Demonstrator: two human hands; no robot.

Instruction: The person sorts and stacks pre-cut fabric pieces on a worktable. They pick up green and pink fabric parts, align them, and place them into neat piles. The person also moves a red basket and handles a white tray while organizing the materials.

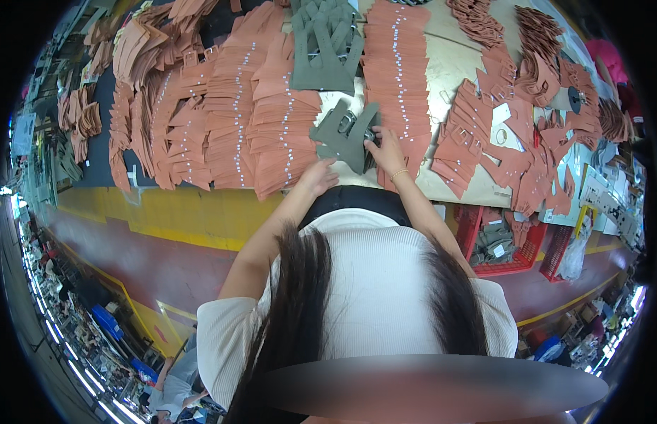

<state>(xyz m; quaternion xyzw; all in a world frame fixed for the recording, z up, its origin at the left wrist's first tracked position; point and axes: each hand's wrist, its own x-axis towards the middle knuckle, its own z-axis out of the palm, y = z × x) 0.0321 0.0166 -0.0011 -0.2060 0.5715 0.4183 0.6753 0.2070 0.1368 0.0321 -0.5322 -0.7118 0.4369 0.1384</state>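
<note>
Head view: the grey-green cut leather strap piece with metal buckles (342,134) lies flat on the worktable (441,67), just in front of the person. Its long axis runs diagonally, the forked end pointing up-right toward the far side and the wide end toward the lower left. The right hand (386,150) rests on its right edge, fingers bent and pinching the piece near a buckle. The left hand (318,175) sits at the table's near edge, loosely open, touching the fanned stack of terracotta-brown leather straps with silver rivets (282,134) just beside the grey piece. A second pile of grey-green pieces (327,46) lies farther back.
</note>
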